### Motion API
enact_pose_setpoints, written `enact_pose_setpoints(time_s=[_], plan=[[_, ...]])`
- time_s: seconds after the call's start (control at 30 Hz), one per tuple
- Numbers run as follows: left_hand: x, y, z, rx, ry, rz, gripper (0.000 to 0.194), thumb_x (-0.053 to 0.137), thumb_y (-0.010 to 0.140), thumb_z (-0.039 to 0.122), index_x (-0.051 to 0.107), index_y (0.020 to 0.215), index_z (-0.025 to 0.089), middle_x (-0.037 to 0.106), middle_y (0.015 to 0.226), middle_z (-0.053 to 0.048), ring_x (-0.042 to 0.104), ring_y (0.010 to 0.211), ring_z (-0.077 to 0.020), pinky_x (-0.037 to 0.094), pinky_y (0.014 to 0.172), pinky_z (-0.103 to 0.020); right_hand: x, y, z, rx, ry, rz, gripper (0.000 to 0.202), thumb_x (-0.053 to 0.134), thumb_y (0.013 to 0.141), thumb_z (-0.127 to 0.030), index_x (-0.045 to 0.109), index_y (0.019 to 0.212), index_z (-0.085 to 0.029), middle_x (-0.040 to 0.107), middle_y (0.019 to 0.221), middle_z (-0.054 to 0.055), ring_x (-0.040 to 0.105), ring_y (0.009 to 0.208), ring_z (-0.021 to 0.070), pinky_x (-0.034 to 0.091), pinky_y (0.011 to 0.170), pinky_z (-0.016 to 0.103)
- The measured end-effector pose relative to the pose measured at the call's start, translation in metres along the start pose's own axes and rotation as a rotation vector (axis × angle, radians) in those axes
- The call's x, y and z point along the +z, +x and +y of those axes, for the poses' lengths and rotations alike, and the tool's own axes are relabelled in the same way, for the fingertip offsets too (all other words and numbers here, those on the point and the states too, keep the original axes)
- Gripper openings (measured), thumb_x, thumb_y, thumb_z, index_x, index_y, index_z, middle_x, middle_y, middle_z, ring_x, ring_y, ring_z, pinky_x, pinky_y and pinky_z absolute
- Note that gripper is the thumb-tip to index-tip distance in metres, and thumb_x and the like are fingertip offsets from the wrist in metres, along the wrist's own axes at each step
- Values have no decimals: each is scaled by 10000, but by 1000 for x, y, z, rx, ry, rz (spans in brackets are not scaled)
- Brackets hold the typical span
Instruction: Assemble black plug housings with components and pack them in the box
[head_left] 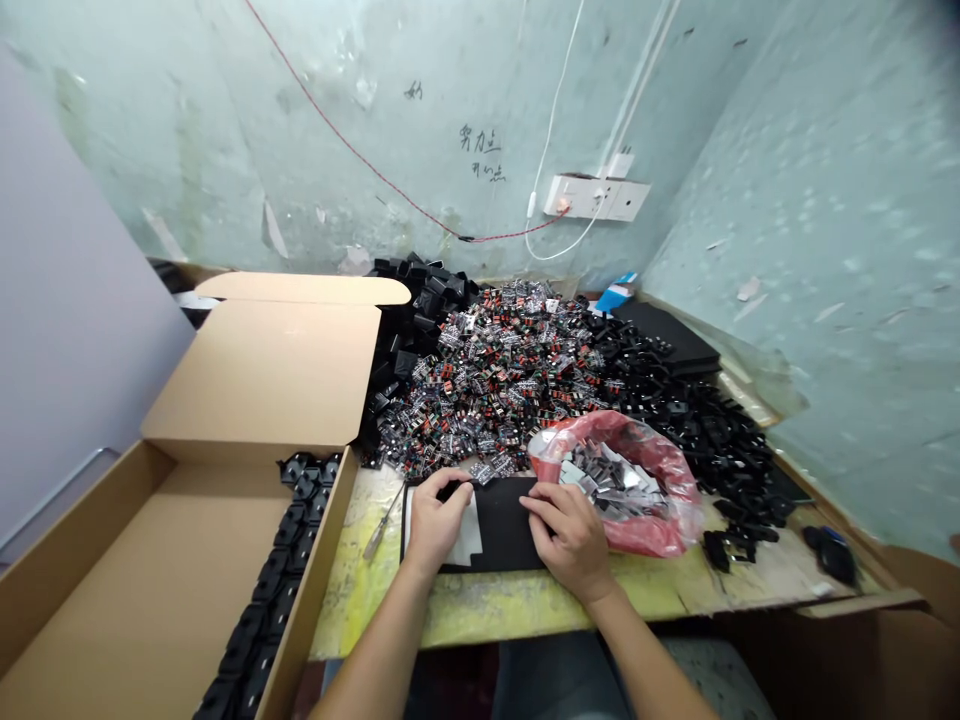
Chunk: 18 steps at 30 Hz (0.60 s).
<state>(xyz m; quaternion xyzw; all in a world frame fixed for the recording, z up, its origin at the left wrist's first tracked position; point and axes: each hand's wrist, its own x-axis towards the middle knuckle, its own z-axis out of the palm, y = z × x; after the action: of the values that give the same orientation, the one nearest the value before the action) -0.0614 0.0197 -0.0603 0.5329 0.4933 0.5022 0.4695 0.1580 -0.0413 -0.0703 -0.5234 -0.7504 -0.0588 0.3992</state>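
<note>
My left hand [436, 525] is closed on a small black plastic part [448, 490], mostly hidden by the fingers. It is over a pale grey sheet [469, 532] on the left of a flat black pad [510, 530]. Over the pad's right side is my right hand [571, 535], fingers bent and slightly apart; I see nothing held in it. Beyond both hands rises a heap of small circuit boards [502, 370] with red and silver components. A red plastic bag [679, 500] of small grey metal-looking pieces stands beside my right hand.
On the left is an open cardboard box [135, 560] with black units [277, 570] lined along its right wall. A screwdriver [381, 525] lies left of the pad. Black plastic parts [697, 430] are piled right, black housings [420, 300] behind. A power strip [596, 197] hangs on the wall.
</note>
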Motion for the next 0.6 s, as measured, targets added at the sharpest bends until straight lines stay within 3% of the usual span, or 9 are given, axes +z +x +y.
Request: enact_pose_setpoints(time_s=[0.6], plan=[[-1, 2, -1, 2, -4, -4, 162, 736, 790, 326, 790, 874, 199, 758, 785, -17, 680, 708, -186, 537, 739, -301, 1, 0, 1, -14, 7, 19, 309, 608, 933, -31, 784, 1087, -233, 740, 1074, 69, 622, 948, 255, 523, 845, 419]])
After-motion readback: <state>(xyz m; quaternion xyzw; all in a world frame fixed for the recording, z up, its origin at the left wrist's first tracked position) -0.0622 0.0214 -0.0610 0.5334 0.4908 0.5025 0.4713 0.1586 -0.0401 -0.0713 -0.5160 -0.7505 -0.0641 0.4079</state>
